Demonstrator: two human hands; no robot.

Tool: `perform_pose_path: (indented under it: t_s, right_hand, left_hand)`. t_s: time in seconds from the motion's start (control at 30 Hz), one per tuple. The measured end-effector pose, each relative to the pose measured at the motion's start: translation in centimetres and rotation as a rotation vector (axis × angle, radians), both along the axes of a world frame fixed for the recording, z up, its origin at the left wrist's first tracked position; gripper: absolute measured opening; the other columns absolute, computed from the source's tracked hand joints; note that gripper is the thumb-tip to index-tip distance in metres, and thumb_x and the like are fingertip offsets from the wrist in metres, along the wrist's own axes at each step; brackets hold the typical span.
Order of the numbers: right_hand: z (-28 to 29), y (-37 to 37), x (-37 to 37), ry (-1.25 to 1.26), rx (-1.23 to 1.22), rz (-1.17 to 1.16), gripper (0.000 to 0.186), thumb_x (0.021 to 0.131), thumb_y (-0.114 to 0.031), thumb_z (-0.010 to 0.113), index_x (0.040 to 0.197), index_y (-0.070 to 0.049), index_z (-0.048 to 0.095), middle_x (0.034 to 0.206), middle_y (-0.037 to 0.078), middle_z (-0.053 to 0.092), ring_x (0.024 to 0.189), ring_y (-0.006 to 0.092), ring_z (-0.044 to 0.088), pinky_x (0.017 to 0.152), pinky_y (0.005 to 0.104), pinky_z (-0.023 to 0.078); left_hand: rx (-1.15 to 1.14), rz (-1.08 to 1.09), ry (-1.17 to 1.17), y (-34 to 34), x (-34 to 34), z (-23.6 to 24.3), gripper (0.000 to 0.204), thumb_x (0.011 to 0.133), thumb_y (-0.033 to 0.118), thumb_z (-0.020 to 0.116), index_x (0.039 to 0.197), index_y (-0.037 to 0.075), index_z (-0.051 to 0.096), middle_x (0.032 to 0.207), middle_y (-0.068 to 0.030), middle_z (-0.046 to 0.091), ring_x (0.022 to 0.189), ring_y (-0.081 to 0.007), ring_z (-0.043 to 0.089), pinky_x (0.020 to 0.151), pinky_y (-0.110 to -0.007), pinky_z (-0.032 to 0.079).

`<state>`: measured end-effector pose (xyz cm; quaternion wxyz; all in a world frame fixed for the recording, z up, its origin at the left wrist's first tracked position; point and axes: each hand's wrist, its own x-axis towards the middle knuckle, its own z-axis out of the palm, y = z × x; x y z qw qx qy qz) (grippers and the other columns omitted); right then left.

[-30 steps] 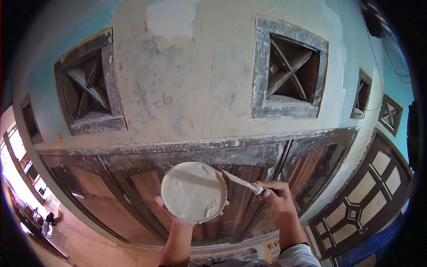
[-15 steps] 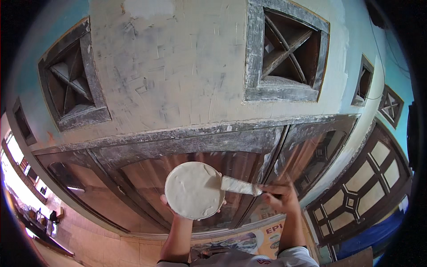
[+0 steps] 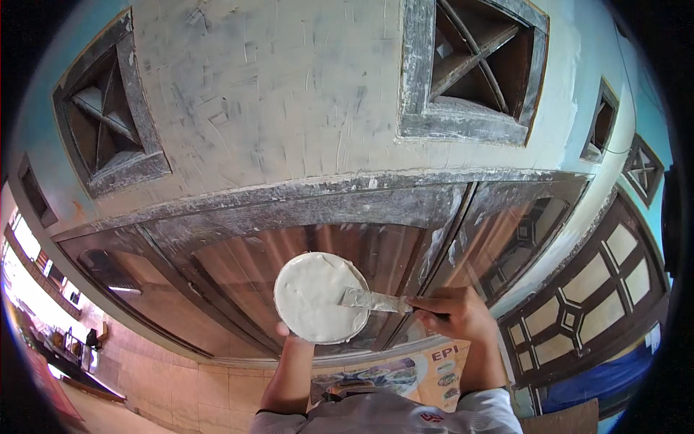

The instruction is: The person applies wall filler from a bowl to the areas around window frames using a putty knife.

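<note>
In my left hand [image 3: 286, 334] rests a round tub of white putty [image 3: 311, 293], held up from below with most of the fingers hidden behind it. My right hand [image 3: 460, 314] is closed around the dark handle of a putty knife [image 3: 387, 301]. The flat, putty-smeared blade points left, and its tip lies in the white putty in the right half of the tub. Shallow ridges and small dents mark the putty's surface.
Ahead stands a wall [image 3: 282, 101] with patchy pale filler. Two framed vents [image 3: 473, 69] with crossed bars are set into it. Below are glazed dark wooden panels [image 3: 238, 267]. A printed banner [image 3: 434, 372] is below my arms, and a panelled door [image 3: 589, 296] stands at right.
The knife's blade has gone from the tub's right rim to inside it, tip in the putty. My right hand is now steady rather than blurred. Wall and vents sit higher in view.
</note>
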<state>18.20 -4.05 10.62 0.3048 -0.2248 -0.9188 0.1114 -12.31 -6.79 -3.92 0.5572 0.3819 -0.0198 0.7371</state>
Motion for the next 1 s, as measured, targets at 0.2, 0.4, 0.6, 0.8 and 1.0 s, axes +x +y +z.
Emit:
perform_pose_path:
  t_s: [0.2,0.4,0.6,0.8,1.0]
  right_hand:
    - [2.0,0.7,0.5,-0.061,0.123,0.009,0.031,0.081,-0.014,0.079,0.112,-0.018,0.078,0.072,0.004,0.065,0.055,0.0226,0.063,0.048,0.0373,0.048]
    - [3.1,1.5,0.4,-0.055,0.061,0.097,0.027,0.083,-0.015,0.079,0.110,-0.018,0.079,0.075,0.004,0.068,0.056,0.0224,0.065,0.048,0.0365,0.049]
    - [3.4,3.2,1.2,-0.011,-0.037,0.137,0.022,0.084,-0.015,0.079,0.106,-0.015,0.080,0.071,0.006,0.067,0.058,0.0238,0.066,0.050,0.0365,0.051]
    - [6.8,3.4,0.9,-0.063,-0.062,0.149,0.031,0.081,-0.009,0.078,0.112,-0.011,0.078,0.077,0.008,0.072,0.065,0.0233,0.070,0.058,0.0346,0.055]
    - [7.9,5.4,0.8,-0.057,-0.083,0.254,0.033,0.078,-0.005,0.079,0.110,-0.009,0.079,0.079,0.009,0.074,0.071,0.0216,0.072,0.063,0.0333,0.055]
  left_hand:
    - [0.016,0.150,0.088,-0.3,0.7,0.5,0.127,0.061,0.072,0.084,0.156,0.007,0.029,0.156,-0.0166,0.039,0.139,-0.0352,0.043,0.112,-0.055,0.043]
    - [0.015,0.137,0.033,-0.2,0.5,0.0,0.126,0.063,0.075,0.081,0.156,0.010,0.028,0.158,-0.0177,0.035,0.140,-0.0391,0.040,0.108,-0.064,0.044]
    - [-0.039,0.066,-0.037,-0.2,2.0,2.0,0.129,0.059,0.071,0.086,0.157,0.012,0.027,0.157,-0.0156,0.035,0.142,-0.0364,0.040,0.113,-0.059,0.041]
    - [0.050,0.023,-0.029,0.3,2.6,4.0,0.130,0.059,0.071,0.086,0.158,0.019,0.021,0.161,-0.0161,0.026,0.143,-0.0421,0.035,0.108,-0.073,0.040]
    - [0.116,-0.111,-0.045,0.8,3.2,3.6,0.131,0.058,0.073,0.085,0.159,0.023,0.018,0.163,-0.0195,0.017,0.142,-0.0544,0.028,0.098,-0.083,0.040]
